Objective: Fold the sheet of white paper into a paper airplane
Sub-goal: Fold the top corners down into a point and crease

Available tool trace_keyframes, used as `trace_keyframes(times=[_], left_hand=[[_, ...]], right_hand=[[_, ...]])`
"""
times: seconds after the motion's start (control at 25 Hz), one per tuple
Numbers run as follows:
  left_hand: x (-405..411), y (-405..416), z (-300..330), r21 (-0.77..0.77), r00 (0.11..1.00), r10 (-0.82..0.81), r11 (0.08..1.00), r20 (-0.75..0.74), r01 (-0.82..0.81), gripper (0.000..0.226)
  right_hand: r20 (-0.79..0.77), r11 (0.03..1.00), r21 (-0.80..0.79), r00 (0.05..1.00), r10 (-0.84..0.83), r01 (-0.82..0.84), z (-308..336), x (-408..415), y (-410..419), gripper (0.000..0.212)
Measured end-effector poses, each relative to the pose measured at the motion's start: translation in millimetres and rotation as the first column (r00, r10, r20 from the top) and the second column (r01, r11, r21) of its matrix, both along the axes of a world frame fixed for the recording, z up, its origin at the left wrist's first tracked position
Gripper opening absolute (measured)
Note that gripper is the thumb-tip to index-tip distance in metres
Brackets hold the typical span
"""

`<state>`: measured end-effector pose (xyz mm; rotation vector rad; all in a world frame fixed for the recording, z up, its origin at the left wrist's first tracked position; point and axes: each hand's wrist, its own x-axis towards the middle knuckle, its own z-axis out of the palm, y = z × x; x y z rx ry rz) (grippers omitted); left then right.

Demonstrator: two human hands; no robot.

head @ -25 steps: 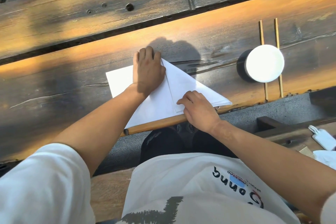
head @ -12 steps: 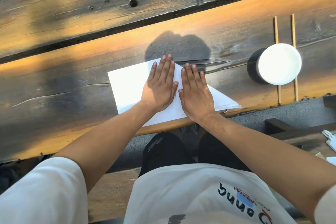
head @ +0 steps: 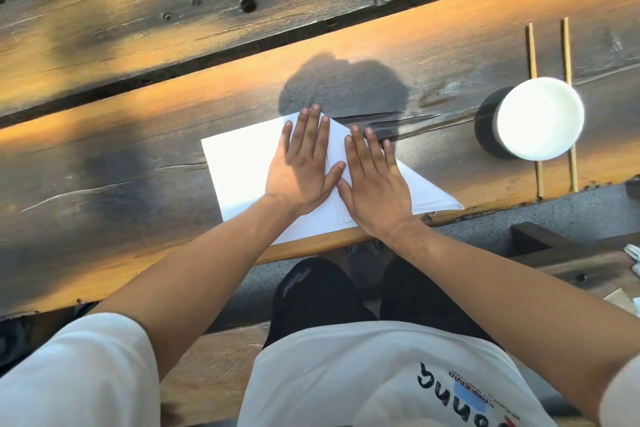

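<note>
The white paper (head: 242,166) lies on the wooden table (head: 104,166) near its front edge, with its right part folded over into a triangular flap (head: 426,191). My left hand (head: 301,166) lies flat on the paper's middle, fingers straight and pointing away from me. Beside it, my right hand (head: 374,184) presses flat on the folded flap, fingers also straight. The two thumbs nearly touch over the fold line. Much of the fold is hidden under both palms.
A black cup with a white lid (head: 533,123) stands at the right on the table, resting across two thin wooden sticks (head: 533,45). A dark gap (head: 207,69) runs between the table planks farther back. White objects (head: 633,253) lie on a bench at the far right.
My left hand went from curled on the paper's far corner to flat. My right hand moved from the near edge up onto the flap; both now press side by side.
</note>
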<state>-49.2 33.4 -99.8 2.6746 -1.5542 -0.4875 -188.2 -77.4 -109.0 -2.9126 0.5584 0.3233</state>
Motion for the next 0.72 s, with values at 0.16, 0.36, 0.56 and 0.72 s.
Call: trace_keyframes(times=[0.16, 0.36, 0.56, 0.72], left_hand=[[2.7, -0.2, 1.3, 0.086, 1.0, -0.02, 0.996, -0.009, 0.02, 0.088], [1.5, -2.7, 5.2, 0.127, 1.0, 0.004, 0.992, -0.007, -0.003, 0.096], [1.3, -3.8, 7.9, 0.167, 1.0, 0.002, 0.986, -0.016, 0.001, 0.113], [1.7, -7.5, 14.4, 0.209, 0.999, 0.012, 0.978, -0.034, -0.005, 0.113]], right_hand=[[-0.008, 0.995, 0.062, 0.997, -0.073, 0.073, 0.3, -18.2, -7.8, 0.081], [-0.054, 0.989, 0.034, 0.988, -0.142, 0.144, 3.4, -49.9, -15.6, 0.083], [-0.089, 0.978, 0.011, 0.974, -0.206, 0.208, 7.7, -84.9, -32.3, 0.082], [-0.097, 0.971, 0.024, 0.967, -0.236, 0.239, 11.8, -104.6, -40.2, 0.082]])
